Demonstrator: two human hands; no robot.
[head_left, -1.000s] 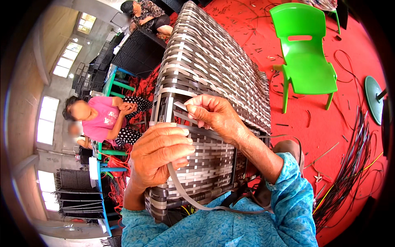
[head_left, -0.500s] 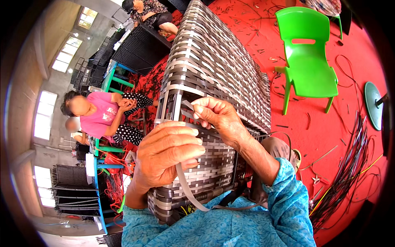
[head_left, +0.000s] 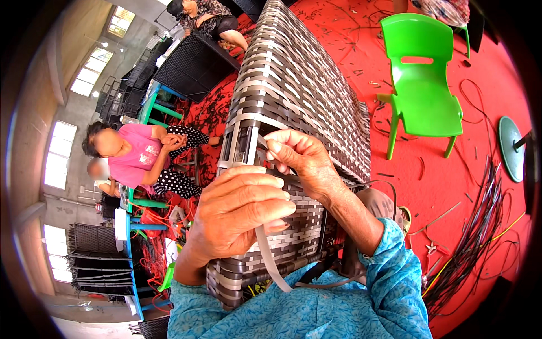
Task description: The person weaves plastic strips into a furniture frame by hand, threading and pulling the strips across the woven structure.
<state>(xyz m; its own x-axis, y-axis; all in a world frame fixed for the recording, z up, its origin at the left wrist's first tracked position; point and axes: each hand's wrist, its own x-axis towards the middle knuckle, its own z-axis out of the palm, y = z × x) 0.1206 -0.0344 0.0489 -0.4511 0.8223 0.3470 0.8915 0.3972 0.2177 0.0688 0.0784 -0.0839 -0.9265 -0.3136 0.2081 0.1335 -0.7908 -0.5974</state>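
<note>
A woven wicker piece [head_left: 293,96] in brown, grey and silvery flat strips stands in front of me, running away from my lap. At its near corner, a bare stretch of metal frame [head_left: 247,147] shows between the weaving. My left hand [head_left: 243,209] is closed over the near side, and a pale grey flat strip [head_left: 270,260] hangs from under its fingers down to my lap. Just beyond the frame corner, my right hand [head_left: 305,164] pinches thumb to forefinger beside the bare frame. The strip's end at these fingertips is mostly hidden.
A green plastic chair [head_left: 423,90] stands at the right on the red floor [head_left: 350,34]. Loose dark strips [head_left: 474,237] lie in a bundle at the lower right. On the left sits a person in a pink shirt [head_left: 141,155]; another person [head_left: 209,22] works farther back.
My left hand has shifted slightly right, closer to my right hand, carrying the hanging strip along. The light strip end by my right fingertips shows less. My right hand has hardly moved.
</note>
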